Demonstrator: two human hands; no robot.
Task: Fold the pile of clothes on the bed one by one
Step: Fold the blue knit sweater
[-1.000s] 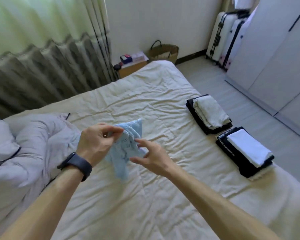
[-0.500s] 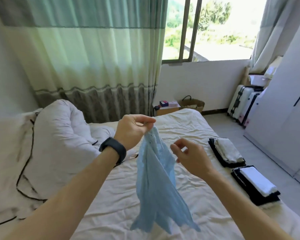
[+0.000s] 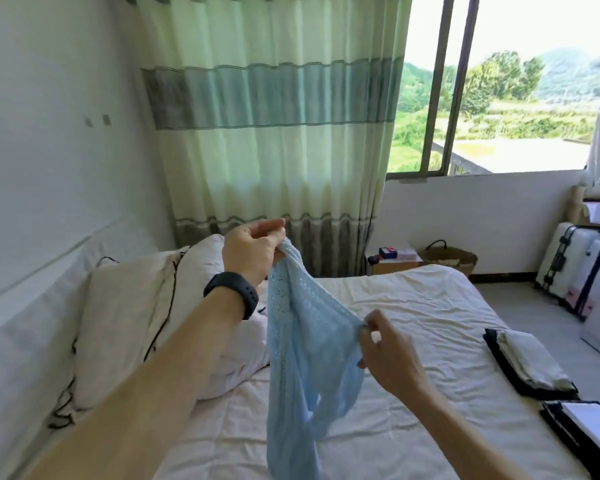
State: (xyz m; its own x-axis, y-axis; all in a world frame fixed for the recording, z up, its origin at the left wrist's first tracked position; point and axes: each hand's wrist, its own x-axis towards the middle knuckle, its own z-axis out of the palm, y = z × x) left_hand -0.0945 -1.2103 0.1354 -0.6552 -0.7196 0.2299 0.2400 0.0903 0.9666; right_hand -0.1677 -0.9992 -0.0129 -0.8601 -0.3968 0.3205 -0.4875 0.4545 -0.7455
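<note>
You will find no writing here that can be read; the small dark box (image 3: 387, 252) with a pink patch, on the low wooden side table (image 3: 394, 268), is too blurred for letters; the pinkish stickers (image 3: 573, 293) on the white hard-shell suitcase (image 3: 577, 261) show none; the black wristband (image 3: 232, 293) behind your left hand (image 3: 250, 251) shows plain strap only.

Our left arm: bare, reaching up from the lower left, wrist raised.
Our left hand (image 3: 253, 251): held high, with thumb and fingertips pinching the top of the blue garment (image 3: 305, 348).
Our right arm: bare, coming in from the lower right, lower than the left.
Our right hand (image 3: 388, 355): back toward us, with thumb and forefinger pinching the blue garment's side edge.
</note>
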